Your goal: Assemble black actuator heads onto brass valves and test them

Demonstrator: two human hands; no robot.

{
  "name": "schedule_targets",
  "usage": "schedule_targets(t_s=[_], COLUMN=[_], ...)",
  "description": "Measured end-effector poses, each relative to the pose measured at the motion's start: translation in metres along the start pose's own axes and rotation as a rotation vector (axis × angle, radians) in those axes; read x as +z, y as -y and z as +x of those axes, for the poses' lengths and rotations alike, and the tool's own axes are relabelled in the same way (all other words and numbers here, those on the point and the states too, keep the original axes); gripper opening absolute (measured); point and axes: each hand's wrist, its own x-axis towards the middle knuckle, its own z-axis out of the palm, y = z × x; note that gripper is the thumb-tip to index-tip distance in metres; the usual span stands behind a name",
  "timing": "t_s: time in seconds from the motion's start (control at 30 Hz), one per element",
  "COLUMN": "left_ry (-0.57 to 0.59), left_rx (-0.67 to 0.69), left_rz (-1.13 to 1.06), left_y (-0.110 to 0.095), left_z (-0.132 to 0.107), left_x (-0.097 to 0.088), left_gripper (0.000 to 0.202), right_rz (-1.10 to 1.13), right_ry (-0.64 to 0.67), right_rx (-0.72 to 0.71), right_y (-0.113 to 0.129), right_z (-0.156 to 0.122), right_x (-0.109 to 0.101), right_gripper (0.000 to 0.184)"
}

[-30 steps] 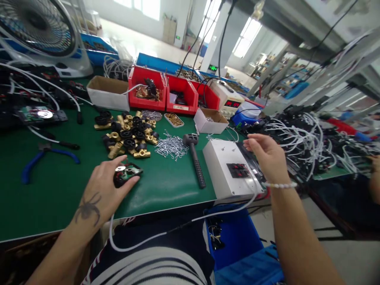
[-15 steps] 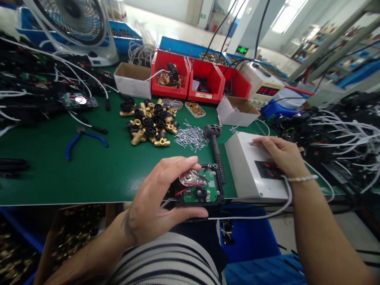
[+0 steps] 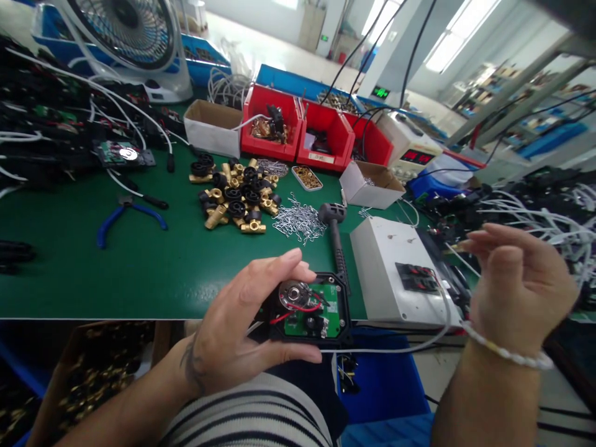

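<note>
My left hand grips a black housing with a green circuit board and a round metal disc inside, held just above the near edge of the green bench mat. A white cable runs from the housing toward the right. My right hand is raised to the right of a white test box with red switches; its fingers are curled and pinch something small that I cannot make out.
A pile of brass fittings with black caps, a heap of metal clips, a black mallet, blue pliers, red bins, cardboard boxes and a fan sit on the mat. White cable bundles lie right. A blue crate stands below.
My right hand has lifted off the white test box and moved right, fingers curling. My left hand keeps the housing near the mat's edge, slightly lower.
</note>
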Motion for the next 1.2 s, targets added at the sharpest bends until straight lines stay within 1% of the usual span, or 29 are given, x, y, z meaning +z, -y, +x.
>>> schedule_targets(t_s=[0.03, 0.07, 0.13, 0.17, 0.2, 0.27, 0.33, 0.4, 0.43, 0.53, 0.6, 0.67, 0.7, 0.77, 0.8, 0.87, 0.9, 0.97, 1.07, 1.13, 1.2], left_ry=[-0.010, -0.012, 0.008, 0.029, 0.055, 0.115, 0.150, 0.150, 0.128, 0.062, 0.032, -0.030, -0.087, -0.171, -0.177, -0.128, -0.099, -0.075, -0.082, -0.025, 0.042], left_rx=[0.010, 0.020, 0.049, 0.060, 0.062, 0.024, -0.062, -0.144, -0.170, -0.218, -0.249, -0.295, -0.326, -0.405, -0.443, -0.493, -0.510, -0.542, -0.582, -0.571, -0.553], left_rz=[0.006, 0.028, 0.104, 0.140, 0.163, 0.151, 0.109, 0.101, 0.120, 0.225, 0.357, 0.540, 0.636, 0.776, 0.823, 0.883, 0.901, 0.931, 0.963, 0.947, 0.921], left_y=[0.000, -0.001, -0.001, -0.001, 0.000, 0.003, 0.006, 0.008, 0.009, 0.014, 0.024, 0.042, 0.054, 0.076, 0.086, 0.098, 0.101, 0.100, 0.094, 0.093, 0.093], left_z=[0.001, 0.002, 0.004, 0.006, 0.007, 0.009, 0.009, 0.009, 0.009, 0.010, 0.013, 0.017, 0.019, 0.020, 0.020, 0.017, 0.015, 0.013, 0.014, 0.016, 0.018], left_x=[0.001, 0.001, 0.003, 0.003, 0.004, 0.004, 0.004, 0.006, 0.007, 0.010, 0.004, -0.010, -0.019, -0.039, -0.048, -0.058, -0.060, -0.060, -0.055, -0.054, -0.055], left_gripper=[0.092, 0.091, 0.081, 0.074, 0.066, 0.051, 0.032, 0.018, 0.018, 0.027, 0.033, 0.035, 0.035, 0.036, 0.040, 0.046, 0.047, 0.049, 0.058, 0.060, 0.052], right_rz=[0.118, 0.235, 0.412, 0.452, 0.474, 0.499, 0.515, 0.514, 0.508, 0.476, 0.413, 0.312, 0.245, 0.100, 0.033, -0.053, -0.068, -0.068, -0.056, -0.048, -0.031], right_ry=[0.082, 0.240, 0.588, 0.676, 0.703, 0.675, 0.660, 0.716, 0.751, 0.802, 0.794, 0.779, 0.768, 0.744, 0.734, 0.717, 0.708, 0.672, 0.592, 0.547, 0.511], right_rx=[0.009, 0.067, 0.208, 0.250, 0.284, 0.330, 0.371, 0.403, 0.412, 0.412, 0.414, 0.433, 0.436, 0.406, 0.373, 0.304, 0.281, 0.264, 0.241, 0.206, 0.170], right_y=[0.015, 0.031, 0.056, 0.065, 0.072, 0.075, 0.072, 0.067, 0.066, 0.065, 0.067, 0.067, 0.066, 0.062, 0.060, 0.056, 0.054, 0.053, 0.058, 0.063, 0.070], right_z=[-0.014, -0.031, -0.064, -0.079, -0.093, -0.113, -0.123, -0.127, -0.127, -0.126, -0.125, -0.125, -0.125, -0.128, -0.129, -0.132, -0.133, -0.135, -0.135, -0.133, -0.132], right_x=[0.004, 0.011, 0.027, 0.036, 0.045, 0.058, 0.065, 0.070, 0.071, 0.079, 0.087, 0.096, 0.100, 0.106, 0.108, 0.111, 0.111, 0.110, 0.106, 0.102, 0.098], right_gripper=[0.036, 0.045, 0.076, 0.082, 0.083, 0.074, 0.067, 0.066, 0.066, 0.062, 0.060, 0.060, 0.061, 0.061, 0.060, 0.057, 0.055, 0.051, 0.040, 0.031, 0.027])
